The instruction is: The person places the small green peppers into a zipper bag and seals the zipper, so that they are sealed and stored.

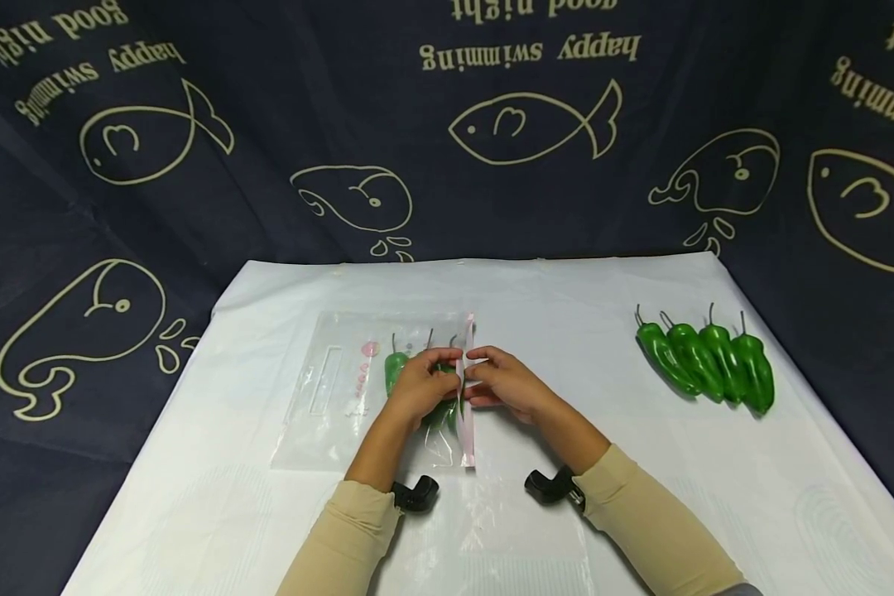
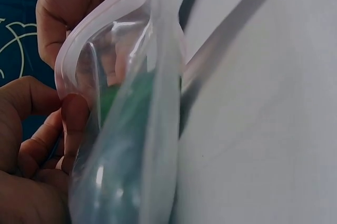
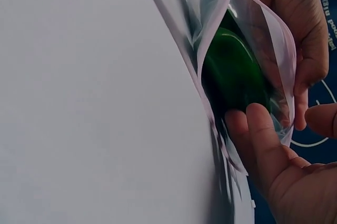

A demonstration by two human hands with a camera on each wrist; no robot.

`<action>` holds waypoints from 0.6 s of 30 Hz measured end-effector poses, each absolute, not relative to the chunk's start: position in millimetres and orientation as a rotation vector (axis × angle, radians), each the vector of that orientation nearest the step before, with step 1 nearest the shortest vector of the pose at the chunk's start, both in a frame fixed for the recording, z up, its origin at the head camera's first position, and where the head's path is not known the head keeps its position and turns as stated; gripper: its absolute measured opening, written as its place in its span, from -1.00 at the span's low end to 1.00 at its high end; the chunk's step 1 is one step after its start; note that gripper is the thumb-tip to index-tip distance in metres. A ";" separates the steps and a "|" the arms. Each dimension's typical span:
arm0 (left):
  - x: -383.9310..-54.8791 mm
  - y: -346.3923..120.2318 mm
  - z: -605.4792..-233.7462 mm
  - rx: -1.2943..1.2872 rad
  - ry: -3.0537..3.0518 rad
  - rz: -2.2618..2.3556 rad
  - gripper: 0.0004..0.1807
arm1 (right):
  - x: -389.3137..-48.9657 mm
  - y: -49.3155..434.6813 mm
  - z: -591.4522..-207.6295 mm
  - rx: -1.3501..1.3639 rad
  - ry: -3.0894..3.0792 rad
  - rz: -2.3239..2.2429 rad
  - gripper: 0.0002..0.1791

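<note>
A clear zip bag [image 1: 305, 443] with a pink zip edge [image 1: 469, 451] lies on the white table, its mouth facing right. Several green peppers [image 1: 394, 368] are inside, partly covered by my left hand [image 1: 417, 389]. That hand pinches the bag's upper edge between thumb and fingers and lifts it, so the mouth gapes. At the mouth, my right hand [image 1: 512, 387] touches the end of a green pepper [image 3: 234, 71] with extended fingers [image 3: 263, 129]. Its thumb [image 3: 322, 120] stays apart from the pepper in the right wrist view.
Several more green peppers [image 1: 708, 360] lie side by side at the right of the table [image 1: 566, 306], stems pointing away. A dark blue cloth [image 1: 343, 83] with fish and whale drawings hangs behind. Another clear plastic sheet or bag [image 1: 521, 542] lies at the front.
</note>
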State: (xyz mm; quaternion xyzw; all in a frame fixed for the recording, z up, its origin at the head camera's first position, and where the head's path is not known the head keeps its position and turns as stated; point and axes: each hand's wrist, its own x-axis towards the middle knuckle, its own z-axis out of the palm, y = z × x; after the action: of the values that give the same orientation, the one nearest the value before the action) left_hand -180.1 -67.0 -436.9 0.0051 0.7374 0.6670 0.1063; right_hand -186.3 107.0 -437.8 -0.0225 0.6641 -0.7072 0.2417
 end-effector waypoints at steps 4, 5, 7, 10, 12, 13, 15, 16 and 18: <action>-180.0 -67.4 -436.6 0.023 2.185 1.951 -0.49 | -184.6 104.8 -439.3 -0.076 1.785 -1.947 -0.48; -180.0 -67.5 -436.7 0.022 2.188 1.949 -0.49 | -184.0 104.1 -439.4 -0.078 1.781 -1.948 -0.48; -180.1 -67.6 -436.5 0.019 2.184 1.953 -0.49 | -182.8 103.1 -439.1 -0.086 1.778 -1.947 -0.48; -180.1 -67.9 -436.2 0.016 2.180 1.964 -0.49 | -183.1 102.5 -440.5 -0.098 1.768 -1.946 -0.42; -180.2 -68.3 -436.6 0.010 2.182 1.966 -0.49 | -183.6 102.7 -441.4 -0.100 1.757 -1.946 -0.38; -180.2 -68.6 -436.8 0.008 2.185 1.965 -0.49 | -183.8 102.9 -441.4 -0.098 1.751 -1.945 -0.35; -180.2 -69.2 -437.4 0.000 2.189 1.959 -0.49 | -184.1 104.2 -440.9 -0.101 1.746 -1.937 -0.35; -180.2 -69.5 -437.8 -0.001 2.188 1.957 -0.49 | -184.3 105.2 -440.4 -0.102 1.748 -1.931 -0.34; -180.5 -69.8 -438.7 0.000 2.184 1.953 -0.49 | -184.7 107.9 -438.5 -0.117 1.755 -1.918 -0.35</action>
State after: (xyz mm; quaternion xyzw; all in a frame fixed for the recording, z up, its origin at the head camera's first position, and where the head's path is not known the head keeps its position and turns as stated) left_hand -180.5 -69.8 -438.7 0.0002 0.7413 0.6629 0.1055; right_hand -184.7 107.9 -438.5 -0.0433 0.6501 -0.7104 0.2664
